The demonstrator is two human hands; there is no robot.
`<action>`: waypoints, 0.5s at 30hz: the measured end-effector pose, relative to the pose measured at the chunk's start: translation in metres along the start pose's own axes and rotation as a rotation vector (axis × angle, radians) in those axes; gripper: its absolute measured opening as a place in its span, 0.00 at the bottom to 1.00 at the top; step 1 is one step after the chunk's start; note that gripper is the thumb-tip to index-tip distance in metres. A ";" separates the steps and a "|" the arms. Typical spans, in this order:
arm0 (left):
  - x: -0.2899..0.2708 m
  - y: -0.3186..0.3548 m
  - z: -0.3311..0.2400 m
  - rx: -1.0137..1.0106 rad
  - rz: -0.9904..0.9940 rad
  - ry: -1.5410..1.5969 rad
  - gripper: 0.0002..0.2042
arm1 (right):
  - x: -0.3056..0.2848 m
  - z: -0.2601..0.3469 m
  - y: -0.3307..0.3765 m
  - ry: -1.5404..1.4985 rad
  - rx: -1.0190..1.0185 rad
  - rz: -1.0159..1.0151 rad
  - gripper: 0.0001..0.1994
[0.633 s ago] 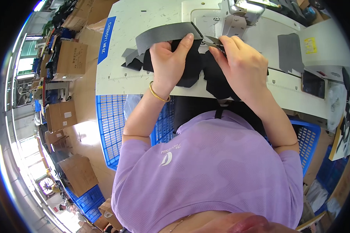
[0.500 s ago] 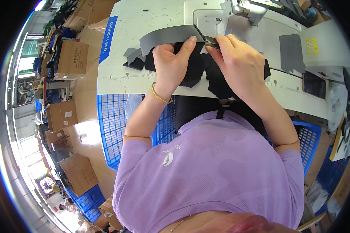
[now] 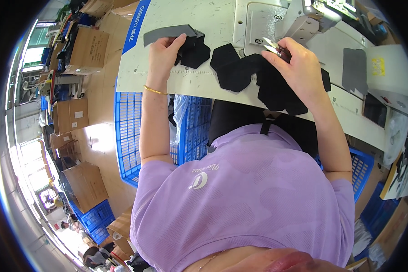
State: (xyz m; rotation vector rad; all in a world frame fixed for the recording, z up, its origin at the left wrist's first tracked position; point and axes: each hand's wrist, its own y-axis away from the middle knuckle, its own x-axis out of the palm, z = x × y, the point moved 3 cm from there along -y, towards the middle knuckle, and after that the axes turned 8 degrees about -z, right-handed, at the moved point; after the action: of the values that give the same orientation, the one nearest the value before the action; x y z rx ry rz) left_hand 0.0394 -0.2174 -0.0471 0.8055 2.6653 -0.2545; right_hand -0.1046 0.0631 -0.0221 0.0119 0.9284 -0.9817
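My left hand point(image 3: 162, 56) pinches a grey fabric strip point(image 3: 165, 31) between thumb and fingers, over the left part of the white sewing table point(image 3: 186, 86). Black fabric point(image 3: 195, 54) lies beside that hand, against the strip's end. In my right hand point(image 3: 301, 65) is a pair of thread snips point(image 3: 272, 44), blades pointing up and left near the metal plate of the machine. Beneath and left of this hand lie many-sided black fabric pieces point(image 3: 235, 72), overlapping along the front edge. The fingertips of the left hand are partly hidden by the strip.
A sewing machine head point(image 3: 319, 18) stands at the back right. A flat grey fabric piece point(image 3: 354, 70) and a dark phone point(image 3: 374, 109) lie on the right. Blue plastic baskets point(image 3: 128, 136) stand below the table's front edge. Cardboard boxes point(image 3: 87, 50) line the left side.
My hands have moved apart: the left went left with the grey strip, the right shifted right with the snips. The strip's end is away from the blades, and more black pieces show between the hands.
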 end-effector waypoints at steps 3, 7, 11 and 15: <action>-0.004 -0.006 0.018 0.013 0.022 -0.113 0.18 | 0.022 -0.002 -0.007 -0.061 -0.017 0.045 0.14; -0.008 0.001 0.015 0.344 -0.266 -0.291 0.13 | 0.064 0.002 -0.019 -0.043 -0.237 0.086 0.13; -0.006 0.022 0.003 0.668 -0.534 -0.598 0.06 | 0.103 0.010 -0.027 0.134 -0.306 0.237 0.18; 0.016 0.046 0.005 0.826 -0.437 -0.436 0.09 | 0.114 0.007 -0.035 0.179 -0.296 0.344 0.18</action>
State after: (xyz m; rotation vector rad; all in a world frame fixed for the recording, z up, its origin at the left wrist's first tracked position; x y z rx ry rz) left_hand 0.0546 -0.1731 -0.0612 0.2771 2.2327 -1.5092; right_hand -0.1003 -0.0406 -0.0813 0.0092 1.1844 -0.5252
